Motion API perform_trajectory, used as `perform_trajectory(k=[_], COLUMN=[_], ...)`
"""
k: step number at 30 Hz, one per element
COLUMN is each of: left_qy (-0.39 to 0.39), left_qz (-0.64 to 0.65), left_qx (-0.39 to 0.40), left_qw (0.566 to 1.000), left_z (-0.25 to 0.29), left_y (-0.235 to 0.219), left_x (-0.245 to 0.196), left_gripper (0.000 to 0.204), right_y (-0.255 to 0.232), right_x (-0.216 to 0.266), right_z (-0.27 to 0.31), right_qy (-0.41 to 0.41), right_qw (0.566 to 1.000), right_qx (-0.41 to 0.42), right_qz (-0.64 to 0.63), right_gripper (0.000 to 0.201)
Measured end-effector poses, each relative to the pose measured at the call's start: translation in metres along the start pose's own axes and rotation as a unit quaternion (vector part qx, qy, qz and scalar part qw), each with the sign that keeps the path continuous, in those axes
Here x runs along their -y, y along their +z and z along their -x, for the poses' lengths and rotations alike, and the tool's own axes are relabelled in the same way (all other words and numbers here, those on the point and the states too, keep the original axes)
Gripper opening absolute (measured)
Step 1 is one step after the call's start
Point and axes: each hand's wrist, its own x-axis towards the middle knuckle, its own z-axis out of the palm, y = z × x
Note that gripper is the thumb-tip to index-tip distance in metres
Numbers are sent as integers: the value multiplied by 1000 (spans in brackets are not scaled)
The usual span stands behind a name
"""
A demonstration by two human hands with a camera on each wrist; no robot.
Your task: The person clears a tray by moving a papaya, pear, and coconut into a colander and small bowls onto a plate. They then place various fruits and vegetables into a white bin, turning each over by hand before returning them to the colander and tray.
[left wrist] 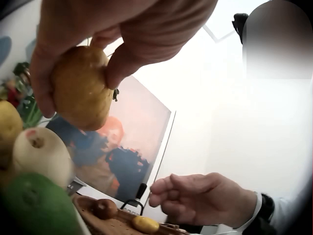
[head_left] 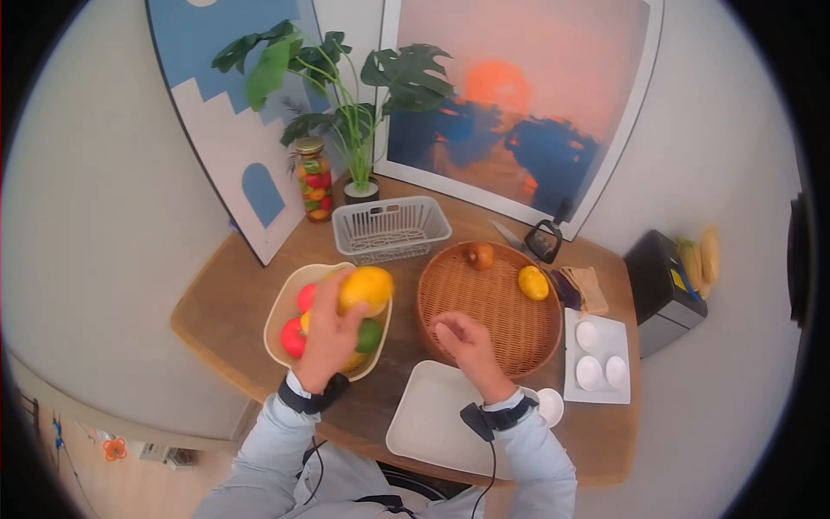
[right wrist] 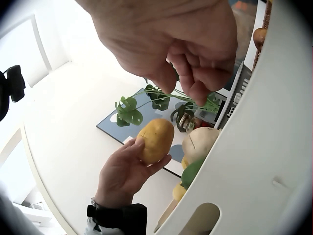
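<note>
My left hand (head_left: 327,344) grips a yellow potato (head_left: 367,288) between fingers and thumb, raised over a cream basket (head_left: 271,333). In that basket lie red round produce (head_left: 294,338), a green one (head_left: 369,336) and yellow pieces. A whitish round vegetable (left wrist: 41,154) shows beside the green one in the left wrist view. My right hand (head_left: 469,346), fingers loosely curled, holds nothing and hovers over the near-left rim of a round wicker basket (head_left: 484,324). Inside the wicker basket are an onion (head_left: 481,254) and another yellow potato (head_left: 533,283), toward its far side.
A white tray (head_left: 432,424) lies at the near edge. Behind stand a grey basket (head_left: 389,227), a jar (head_left: 315,186) and a potted plant (head_left: 359,160). To the right are a black-handled tool (head_left: 545,242), a folded cloth (head_left: 590,290) and a white plate (head_left: 609,324) with small dishes.
</note>
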Motion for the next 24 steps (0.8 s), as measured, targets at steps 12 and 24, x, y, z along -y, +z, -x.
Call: perform_trajectory(k=[12, 24], left_qy=[-96, -134], left_qz=[-397, -354], left_qx=[76, 146], left_qw=[909, 914], left_z=[-10, 0], left_y=[-78, -109], left_x=[69, 74], left_gripper=[62, 88], right_y=[3, -68], right_x=[-7, 41], right_z=[-2, -64], right_qy=[36, 76], right_qw=[998, 869], right_qx=[33, -6], right_qz=[42, 489], right_gripper=[15, 27])
